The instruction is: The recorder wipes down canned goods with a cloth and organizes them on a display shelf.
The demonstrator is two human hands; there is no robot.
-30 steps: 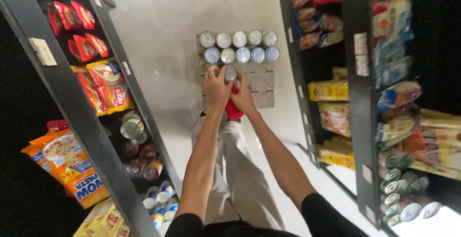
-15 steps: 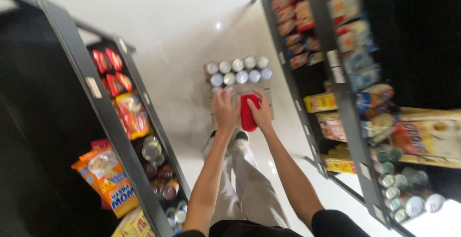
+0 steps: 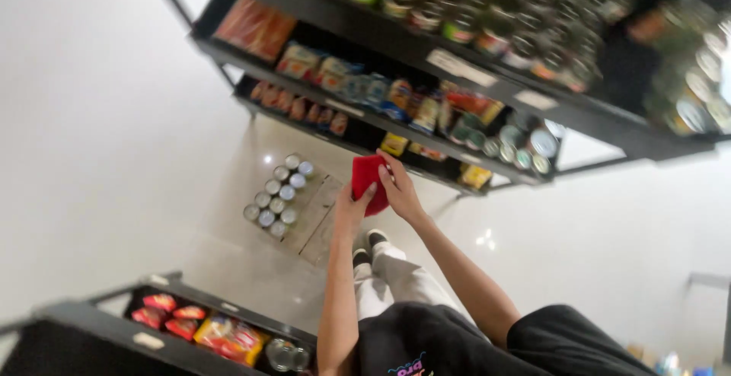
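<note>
You've got a matt red pack (image 3: 368, 184) in both grips; looks like soft plastic. Cans (image 3: 278, 195) w/ shiny metal tops on brown cardboard (image 3: 316, 216). Floor (image 3: 228, 262) glossy, smooth. Shelves (image 3: 487, 79) dark matt metal.

From my feed, my two hands meet at the centre of the view, the left hand (image 3: 352, 210) at seven o'clock of the packet (image 3: 368, 183) and the right hand (image 3: 399, 192) at four o'clock of it, both touching it. The cluster of cans (image 3: 279, 195) sits on the flat cardboard (image 3: 312, 212) on the floor (image 3: 137, 155), at nine o'clock of the hands. A shelf rack (image 3: 457, 64) runs from twelve to three o'clock, beyond the hands, with packets and cans on its tiers. A second rack (image 3: 152, 330) lies at seven o'clock, near the frame's lower edge. My legs (image 3: 396, 281) lie at six o'clock, below the hands.
</note>
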